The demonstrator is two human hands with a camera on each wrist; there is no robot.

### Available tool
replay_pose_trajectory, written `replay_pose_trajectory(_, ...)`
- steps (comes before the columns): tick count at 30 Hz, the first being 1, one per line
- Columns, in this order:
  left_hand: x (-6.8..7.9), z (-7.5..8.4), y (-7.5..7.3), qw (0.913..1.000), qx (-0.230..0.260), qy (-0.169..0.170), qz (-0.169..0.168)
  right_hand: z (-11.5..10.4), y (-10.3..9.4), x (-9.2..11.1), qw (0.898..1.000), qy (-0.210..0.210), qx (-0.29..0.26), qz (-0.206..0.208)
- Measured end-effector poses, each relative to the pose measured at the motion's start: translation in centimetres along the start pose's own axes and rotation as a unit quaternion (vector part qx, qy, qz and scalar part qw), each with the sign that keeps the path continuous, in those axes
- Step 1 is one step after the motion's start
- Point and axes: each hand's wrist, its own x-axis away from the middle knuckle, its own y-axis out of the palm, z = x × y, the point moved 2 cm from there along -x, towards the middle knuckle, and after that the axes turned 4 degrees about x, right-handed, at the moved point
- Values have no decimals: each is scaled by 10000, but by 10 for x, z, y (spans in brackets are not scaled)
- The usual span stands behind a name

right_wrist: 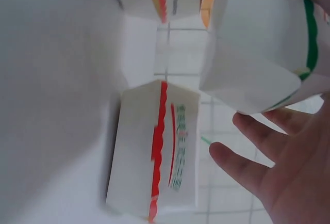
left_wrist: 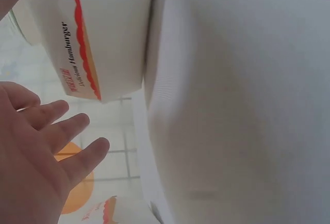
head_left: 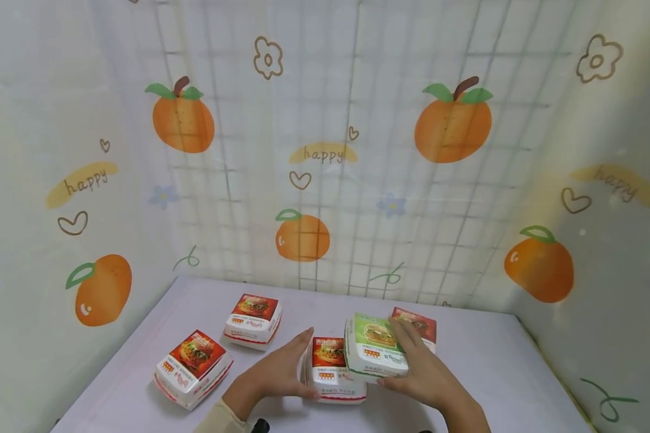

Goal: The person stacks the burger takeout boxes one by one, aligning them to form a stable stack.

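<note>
My right hand (head_left: 419,367) grips a green-topped hamburger box (head_left: 376,352), thumb at its lower front and fingers along its right side. This box is raised and tilted, overlapping the right part of a red-topped hamburger box (head_left: 330,385) in the head view. Beside that red box's left side is my left hand (head_left: 281,370), thumb at the front corner. The left wrist view shows this hand's fingers (left_wrist: 85,159) loosely spread, apart from the box's white side (left_wrist: 121,38). In the right wrist view, the green-trimmed box (right_wrist: 252,43) is clear of the table.
Another red-topped box (head_left: 419,328) stands behind the right hand, partly hidden. Two more stand on the left, one nearer (head_left: 192,367) and one farther back (head_left: 253,322). A pale table (head_left: 493,373) meets a fruit-printed curtain (head_left: 325,198) at the back and sides.
</note>
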Motion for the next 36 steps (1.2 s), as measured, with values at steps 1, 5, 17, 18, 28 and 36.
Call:
replay_pose_trajectory(1,0,2,-2,10000,10,9,29,-2,0,-2,10000,1,-5,-3)
replay_pose_trajectory(5,1,6,-6,9999,22,-7,114,-9,1,-7,10000,39,-7,-77)
replay_pose_trajectory(17,0,16,-5,9991,359,-187,118,-19,7,-11,9998,-83,-112,-109)
replay_pose_trajectory(18,0,17,-5,9990,391,-197,130,-20,8,-12,9998,-74,-112,-122)
replay_pose_trajectory(28,2,26,-7,9990,346,75,285,-33,12,-15,9998,-89,42,-152)
replay_pose_trajectory(36,3,29,-12,9983,362,157,419,-40,15,-20,9998,-118,-7,-159)
